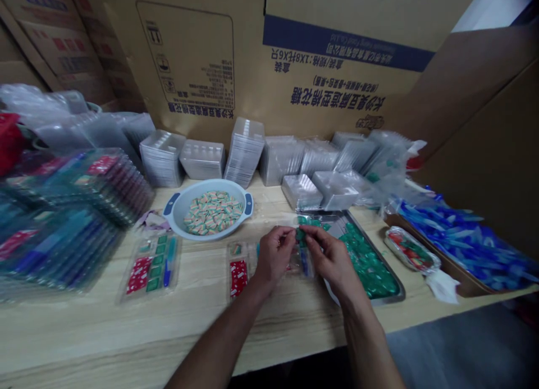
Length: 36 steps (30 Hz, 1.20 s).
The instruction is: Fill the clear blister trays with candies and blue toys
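Observation:
My left hand (273,254) and my right hand (330,257) meet over a clear plastic blister tray (244,265) lying on the wooden table. Both hands pinch small green wrapped pieces (300,236) between their fingertips, just above the tray. The tray holds a red packet at its left end. Right of my hands a metal tray (337,223) is filled with green wrapped pieces. A round grey-blue basin (181,206) with orange-and-green striped candies stands behind the blister tray.
A filled blister pack (151,262) lies to the left, beside stacks of finished packs (63,215). Empty clear trays (244,150) are stacked along the cardboard boxes at the back. A box of blue items (467,246) and a small red-filled dish (410,248) sit at right.

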Each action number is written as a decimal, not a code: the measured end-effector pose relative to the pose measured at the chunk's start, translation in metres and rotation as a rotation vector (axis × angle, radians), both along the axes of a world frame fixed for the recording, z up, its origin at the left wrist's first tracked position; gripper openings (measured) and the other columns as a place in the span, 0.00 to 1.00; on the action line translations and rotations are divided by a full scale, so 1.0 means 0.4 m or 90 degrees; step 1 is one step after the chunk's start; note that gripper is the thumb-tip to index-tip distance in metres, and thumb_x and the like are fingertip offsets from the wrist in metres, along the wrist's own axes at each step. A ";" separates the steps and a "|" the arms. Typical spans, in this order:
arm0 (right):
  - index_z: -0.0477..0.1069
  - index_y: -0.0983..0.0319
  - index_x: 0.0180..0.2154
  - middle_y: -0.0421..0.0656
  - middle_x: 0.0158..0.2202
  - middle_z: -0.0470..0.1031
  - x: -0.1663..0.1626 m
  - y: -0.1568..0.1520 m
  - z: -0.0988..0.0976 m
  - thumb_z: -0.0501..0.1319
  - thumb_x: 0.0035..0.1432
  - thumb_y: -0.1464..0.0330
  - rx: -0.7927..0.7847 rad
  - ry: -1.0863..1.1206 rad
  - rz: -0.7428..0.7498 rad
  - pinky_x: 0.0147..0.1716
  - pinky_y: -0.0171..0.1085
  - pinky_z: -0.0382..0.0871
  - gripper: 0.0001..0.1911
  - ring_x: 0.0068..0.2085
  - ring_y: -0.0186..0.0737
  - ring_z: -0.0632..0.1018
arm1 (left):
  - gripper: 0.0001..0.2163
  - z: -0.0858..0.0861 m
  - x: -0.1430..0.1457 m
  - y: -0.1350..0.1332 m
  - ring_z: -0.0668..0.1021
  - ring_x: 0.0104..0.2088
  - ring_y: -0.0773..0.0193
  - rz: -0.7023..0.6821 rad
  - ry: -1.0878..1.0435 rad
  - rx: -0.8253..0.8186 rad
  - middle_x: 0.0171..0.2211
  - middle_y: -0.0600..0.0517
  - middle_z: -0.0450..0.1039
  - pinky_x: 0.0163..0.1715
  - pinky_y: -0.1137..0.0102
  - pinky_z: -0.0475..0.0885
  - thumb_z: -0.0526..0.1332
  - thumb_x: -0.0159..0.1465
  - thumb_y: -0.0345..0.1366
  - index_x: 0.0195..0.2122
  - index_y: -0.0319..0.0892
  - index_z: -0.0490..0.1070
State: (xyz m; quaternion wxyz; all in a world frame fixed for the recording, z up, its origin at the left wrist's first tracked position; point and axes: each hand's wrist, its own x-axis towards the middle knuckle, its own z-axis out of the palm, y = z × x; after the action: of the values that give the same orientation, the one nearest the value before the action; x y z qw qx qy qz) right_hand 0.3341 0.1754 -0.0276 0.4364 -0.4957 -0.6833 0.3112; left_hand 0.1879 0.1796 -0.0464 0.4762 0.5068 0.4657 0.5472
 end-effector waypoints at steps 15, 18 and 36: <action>0.69 0.59 0.39 0.40 0.31 0.72 0.038 -0.006 0.012 0.61 0.60 0.59 -0.003 0.080 -0.073 0.33 0.36 0.67 0.11 0.33 0.39 0.73 | 0.14 0.022 -0.005 0.000 0.81 0.34 0.64 0.081 -0.138 -0.017 0.48 0.46 0.78 0.31 0.71 0.78 0.57 0.67 0.40 0.49 0.42 0.75; 0.69 0.58 0.39 0.42 0.33 0.75 0.025 -0.015 0.003 0.59 0.61 0.63 0.034 -0.073 -0.079 0.35 0.38 0.68 0.07 0.34 0.41 0.75 | 0.14 0.020 -0.006 -0.001 0.82 0.36 0.64 0.098 -0.140 -0.012 0.51 0.47 0.77 0.35 0.70 0.79 0.55 0.67 0.33 0.52 0.42 0.73; 0.66 0.60 0.42 0.49 0.40 0.74 -0.078 -0.040 -0.035 0.51 0.63 0.71 0.131 -0.265 -0.161 0.45 0.48 0.63 0.08 0.43 0.50 0.74 | 0.24 -0.006 -0.008 0.005 0.81 0.41 0.62 0.067 -0.151 0.006 0.55 0.45 0.72 0.35 0.70 0.79 0.58 0.66 0.35 0.64 0.49 0.61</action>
State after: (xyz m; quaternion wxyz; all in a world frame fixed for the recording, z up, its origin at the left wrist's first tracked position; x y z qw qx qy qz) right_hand 0.3028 0.1592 -0.0416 0.3697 -0.5836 -0.7191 0.0747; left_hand 0.1846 0.1815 -0.0487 0.4961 0.4154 0.4294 0.6300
